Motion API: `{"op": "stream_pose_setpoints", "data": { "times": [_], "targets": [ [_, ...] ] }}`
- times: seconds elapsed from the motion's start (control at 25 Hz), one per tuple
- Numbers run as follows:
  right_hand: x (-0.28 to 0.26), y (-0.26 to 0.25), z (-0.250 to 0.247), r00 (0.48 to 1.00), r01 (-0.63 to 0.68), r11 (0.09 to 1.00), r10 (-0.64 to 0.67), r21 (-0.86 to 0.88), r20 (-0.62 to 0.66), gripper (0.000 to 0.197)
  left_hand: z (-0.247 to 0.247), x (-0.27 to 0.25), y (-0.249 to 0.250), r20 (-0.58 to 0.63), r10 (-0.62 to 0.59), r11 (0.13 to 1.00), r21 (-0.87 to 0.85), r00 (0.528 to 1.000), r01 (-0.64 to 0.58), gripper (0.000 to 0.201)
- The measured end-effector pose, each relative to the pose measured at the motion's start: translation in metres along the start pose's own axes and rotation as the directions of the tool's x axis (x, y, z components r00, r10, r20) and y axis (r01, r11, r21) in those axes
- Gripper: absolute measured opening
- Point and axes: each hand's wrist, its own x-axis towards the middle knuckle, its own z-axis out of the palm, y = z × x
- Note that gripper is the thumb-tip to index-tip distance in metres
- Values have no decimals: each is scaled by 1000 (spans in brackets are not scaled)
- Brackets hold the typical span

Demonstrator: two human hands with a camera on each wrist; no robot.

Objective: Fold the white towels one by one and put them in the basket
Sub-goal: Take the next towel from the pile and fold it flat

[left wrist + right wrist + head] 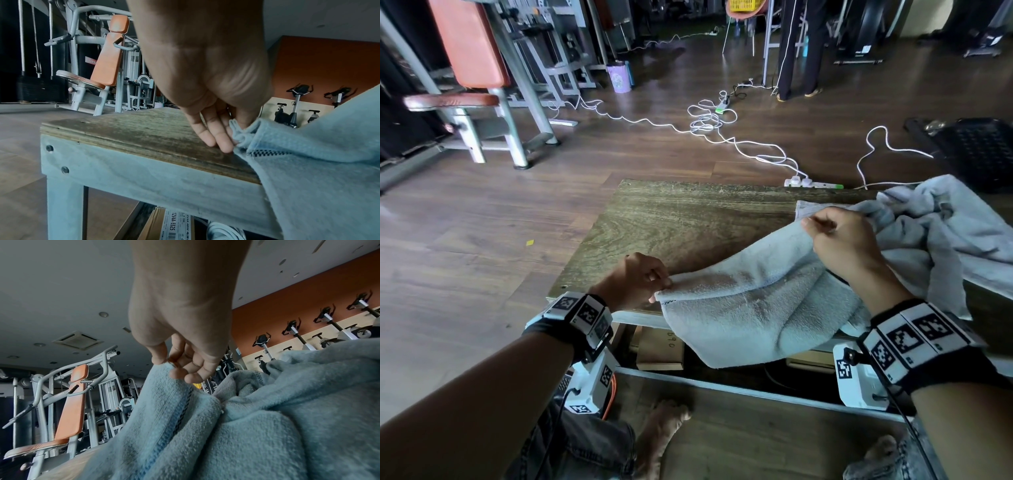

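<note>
A pale white towel (750, 305) is stretched between both hands over the near edge of a wooden table (674, 222), its lower part hanging off the front. My left hand (635, 281) pinches one corner low at the table's near edge; that corner (242, 134) shows bunched at the fingertips. My right hand (839, 240) is raised above the table and pinches the other corner (164, 368). A heap of more white towels (948, 226) lies on the table's right side, behind the right hand. No basket is visible.
The table's left and far parts are bare wood. Boxes (659, 349) sit on the shelf under the table. White cables and a power strip (811, 183) trail across the floor beyond. A gym machine with orange pads (479, 85) stands at the far left.
</note>
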Motion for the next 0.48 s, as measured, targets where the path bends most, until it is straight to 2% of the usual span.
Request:
{"op": "stream_pose_setpoints", "data": {
  "times": [0.12, 0.2, 0.28, 0.36, 0.48],
  "targets": [
    [-1, 0, -2, 1000, 13, 1000, -13, 8, -17, 13, -4, 0, 3, -20, -28, 1000, -12, 999, 28, 11],
    [-2, 4, -3, 999, 25, 999, -24, 22, -34, 11, -13, -1, 7, -44, -11, 1000, 4, 999, 11, 12],
    [-1, 11, -11, 997, -14, 997, 20, 71, -73, 7, -32, -1, 14, -76, 28, 999, 22, 997, -26, 10],
    [3, 5, -31, 990, -45, 993, 59, 109, -131, 11, -64, 6, 28, -147, 99, 995, 27, 984, -96, 8],
    [20, -30, -66, 982, 3, 992, 21, 127, -188, 11, -113, 19, 64, -285, 178, 983, 14, 942, -182, 15]
  ]
}}
